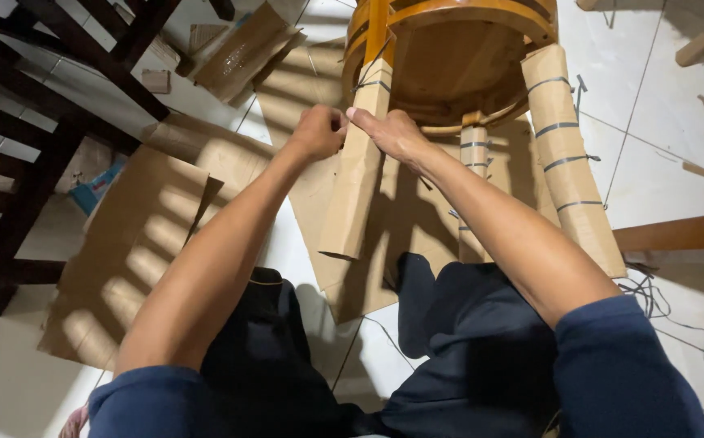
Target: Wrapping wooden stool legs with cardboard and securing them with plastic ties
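A round wooden stool (449, 57) lies on its side in front of me, its legs pointing toward me. Brown cardboard wraps each leg. My left hand (318, 131) and my right hand (391, 132) meet at the top of the nearest wrapped leg (356, 186), fingers pinched on a thin dark tie (374, 83) around the cardboard. The right-hand wrapped leg (571, 154) carries several dark ties, and a third wrapped leg (473, 154) shows behind my right forearm.
Flat cardboard sheets (133, 243) cover the tiled floor at left and under the stool. Dark wooden chair frames (36, 122) stand at the left. A wooden bar (676, 231) lies at the right with loose tie scraps (652, 296) near it.
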